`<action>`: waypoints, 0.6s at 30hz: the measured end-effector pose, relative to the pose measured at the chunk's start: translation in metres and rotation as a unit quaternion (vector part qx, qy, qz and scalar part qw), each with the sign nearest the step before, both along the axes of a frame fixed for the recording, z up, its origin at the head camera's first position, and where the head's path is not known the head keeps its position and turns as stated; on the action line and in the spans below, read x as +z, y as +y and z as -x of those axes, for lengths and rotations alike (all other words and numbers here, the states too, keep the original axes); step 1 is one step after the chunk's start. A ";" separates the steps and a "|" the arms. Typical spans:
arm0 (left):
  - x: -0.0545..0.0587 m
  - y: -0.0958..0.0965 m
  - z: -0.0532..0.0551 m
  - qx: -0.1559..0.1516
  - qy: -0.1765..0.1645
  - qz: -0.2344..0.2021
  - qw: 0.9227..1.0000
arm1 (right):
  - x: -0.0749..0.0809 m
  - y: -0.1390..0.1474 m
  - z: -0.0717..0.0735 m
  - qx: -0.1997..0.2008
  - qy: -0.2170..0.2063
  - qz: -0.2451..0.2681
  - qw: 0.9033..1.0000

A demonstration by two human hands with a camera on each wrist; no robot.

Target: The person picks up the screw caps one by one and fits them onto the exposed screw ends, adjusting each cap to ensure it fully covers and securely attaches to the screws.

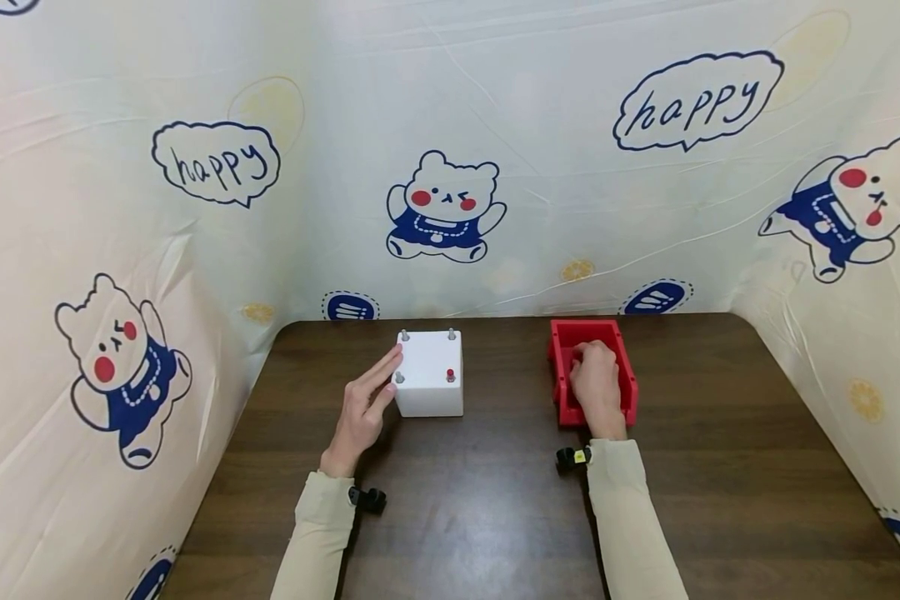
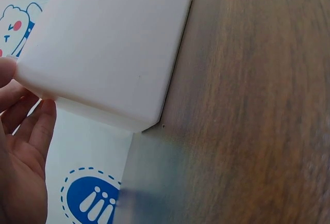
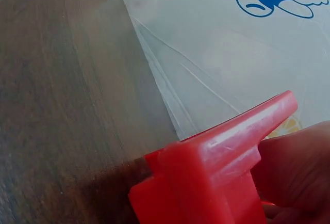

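A white box stands on the table, with small grey posts at three top corners and a red one at the near right corner. My left hand rests against the box's left side, fingers fairly straight; in the left wrist view its fingertips touch the box edge. My right hand reaches down into a red open bin with bent fingers. The bin's wall hides most of those fingers in the right wrist view, and I cannot tell whether they hold anything.
The dark wooden table extends around both things. A pale curtain printed with bears and the word "happy" hangs behind the far edge and along both sides. The red bin stands to the right of the white box, a hand's width or more apart.
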State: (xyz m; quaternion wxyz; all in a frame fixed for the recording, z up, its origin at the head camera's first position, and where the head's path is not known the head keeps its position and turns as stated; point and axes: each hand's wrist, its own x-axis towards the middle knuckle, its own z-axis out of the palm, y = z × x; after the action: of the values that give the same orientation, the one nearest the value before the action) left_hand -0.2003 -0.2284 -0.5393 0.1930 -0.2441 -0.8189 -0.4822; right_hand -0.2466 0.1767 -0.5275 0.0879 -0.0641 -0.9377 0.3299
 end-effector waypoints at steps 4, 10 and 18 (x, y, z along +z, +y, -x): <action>0.000 0.000 0.000 0.000 0.002 0.000 1.000 | 0.001 0.002 0.001 0.006 0.021 0.010 1.000; 0.001 0.002 0.001 -0.004 0.008 -0.003 1.000 | 0.005 0.005 0.002 0.016 0.066 0.001 0.998; 0.000 0.001 0.001 0.000 -0.001 0.002 1.000 | 0.004 0.010 -0.001 0.024 0.090 -0.002 0.996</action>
State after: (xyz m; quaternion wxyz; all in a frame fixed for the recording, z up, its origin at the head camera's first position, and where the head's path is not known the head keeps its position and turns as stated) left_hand -0.2010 -0.2269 -0.5389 0.1918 -0.2441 -0.8199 -0.4810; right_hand -0.2456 0.1866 -0.5232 0.1641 -0.0117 -0.9281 0.3341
